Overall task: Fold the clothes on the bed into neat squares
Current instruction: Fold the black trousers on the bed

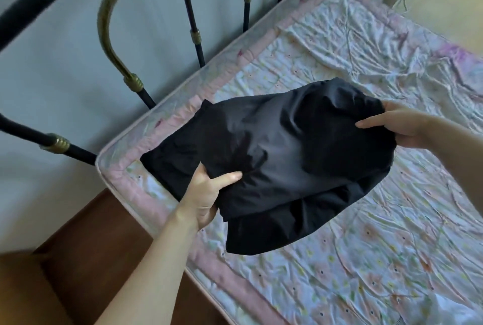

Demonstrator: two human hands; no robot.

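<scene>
A black garment (277,152), folded into a rough, loose bundle, hangs just above the bed near its head corner. My left hand (206,191) grips its near left edge, thumb on top and fingers underneath. My right hand (400,126) holds the right end, thumb lying over the cloth. A lower layer of the garment sags below the bundle toward me. The far left corner of the cloth touches the bed by the pink border.
The bed (366,259) has a crumpled floral sheet with a pink border. A black and brass metal headboard (194,24) stands against the pale wall on the left. Brown wooden floor (86,241) shows at the lower left.
</scene>
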